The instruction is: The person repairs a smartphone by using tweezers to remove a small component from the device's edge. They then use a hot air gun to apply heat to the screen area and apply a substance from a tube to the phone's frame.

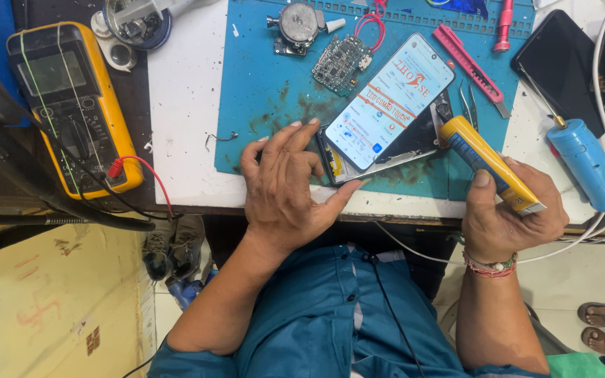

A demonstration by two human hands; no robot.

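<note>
Phone: a smartphone (393, 105) lies tilted on the blue work mat (267, 105), its replacement screen panel raised off the open back housing, whose dark edge shows at the lower left and right.
Mat edges: the mat's near edge runs just behind the white table's (183, 105) front lip; the phone's lower corner sits close to that edge.
Open room: bare mat lies left of the phone, up to the mat's left border; bare white table lies beyond that, toward the yellow multimeter (71, 105).
Crowded side: a pink utility knife (467, 59) and tweezers (469, 105) lie just right of the phone; a blue soldering iron handle (589, 168) lies near the right table edge, by white cables.
Far side: a green circuit board (342, 63) and a round metal part (297, 26) lie behind the phone.
Left hand: the left hand (285, 185) rests palm down at the table's front edge, fingers spread and slightly bent, thumb tip and forefinger touching the phone's lower left corner; it grips nothing.
Right hand: the right hand (509, 210) is curled tight around a yellow and blue tool (488, 161), thumb pressed along its top, its tip against the phone's right edge.
Wrist: the right wrist, with thread bands, hangs off the table front.
</note>
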